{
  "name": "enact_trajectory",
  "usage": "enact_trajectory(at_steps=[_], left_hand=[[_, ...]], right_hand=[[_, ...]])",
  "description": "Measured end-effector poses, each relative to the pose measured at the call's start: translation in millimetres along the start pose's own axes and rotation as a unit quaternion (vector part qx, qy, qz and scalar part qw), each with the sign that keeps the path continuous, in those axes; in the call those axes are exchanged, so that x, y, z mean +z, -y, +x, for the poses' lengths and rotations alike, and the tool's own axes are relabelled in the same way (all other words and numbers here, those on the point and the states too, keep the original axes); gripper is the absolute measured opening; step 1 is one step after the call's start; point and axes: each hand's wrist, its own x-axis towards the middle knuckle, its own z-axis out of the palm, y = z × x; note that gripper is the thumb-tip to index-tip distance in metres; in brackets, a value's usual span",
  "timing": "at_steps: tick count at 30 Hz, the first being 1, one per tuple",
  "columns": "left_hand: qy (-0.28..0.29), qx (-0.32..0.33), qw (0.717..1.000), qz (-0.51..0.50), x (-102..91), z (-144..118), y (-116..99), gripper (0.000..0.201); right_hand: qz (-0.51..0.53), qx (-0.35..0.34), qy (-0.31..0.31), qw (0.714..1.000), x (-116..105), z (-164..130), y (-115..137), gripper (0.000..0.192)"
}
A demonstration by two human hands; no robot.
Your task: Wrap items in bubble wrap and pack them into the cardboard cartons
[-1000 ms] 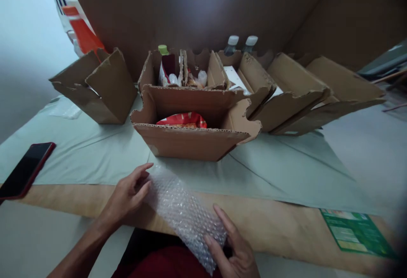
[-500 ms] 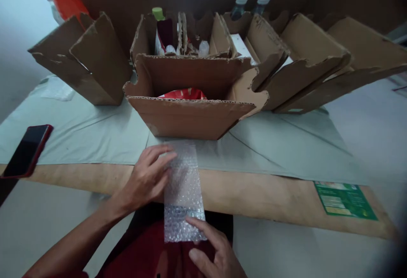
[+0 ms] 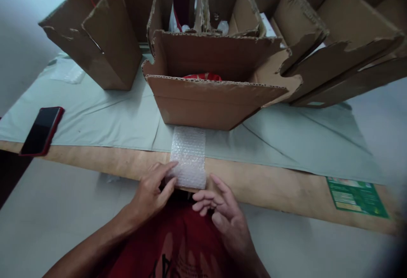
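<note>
A piece of clear bubble wrap [image 3: 189, 153] lies flat across the table's front edge, just before the front cardboard box [image 3: 197, 106]. Its near part looks doubled over. On its lower left side rest the fingertips of my left hand [image 3: 154, 191], thumb and index finger apart and not closed round it. My right hand [image 3: 225, 212] is beside the lower right corner, fingers loosely spread with nothing in them. Whether its fingertips touch the wrap I cannot tell. Something red [image 3: 203, 76] shows inside the front box.
Behind stand several open cardboard bins, some holding bottles and packets. A separate cardboard bin [image 3: 95, 45] is at the left. A phone [image 3: 41, 132] in a red case lies near the left front edge, with crumpled clear plastic [image 3: 66, 70] behind it. A green printed sheet [image 3: 358, 197] is at the right.
The bubble wrap's near end, which hung over my lap, is now folded up by the table edge. Both hands have shifted, the right one up beside the wrap. The camera view has tilted down.
</note>
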Motion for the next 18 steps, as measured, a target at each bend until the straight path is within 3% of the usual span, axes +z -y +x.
enact_trajectory(at_steps=[2, 4, 7, 10, 14, 18], left_hand=[[0.0, -0.029, 0.999, 0.033, 0.8, 6, 5, 0.044], [0.005, -0.028, 0.998, 0.057, 0.8, 9, 8, 0.052], [0.002, -0.002, 0.997, 0.081, 3.0, 11, 10, 0.056], [-0.005, 0.02, 0.996, 0.092, 4.9, 13, 10, 0.057], [-0.035, 0.048, 0.996, 0.072, -3.8, 11, 7, 0.059], [-0.008, 0.13, 0.99, 0.061, -15.9, 5, 4, 0.049]], right_hand=[[-0.145, -0.076, -0.058, 0.985, -3, 0, 4, 0.052], [-0.307, -0.169, -0.085, 0.933, -5, 2, 8, 0.047], [-0.486, -0.273, -0.05, 0.829, -3, 15, 9, 0.039], [-0.579, -0.294, -0.014, 0.76, 3, 34, 4, 0.033], [-0.599, -0.302, -0.003, 0.742, 6, 50, -2, 0.025], [-0.55, -0.308, -0.002, 0.776, 6, 54, 5, 0.024]])
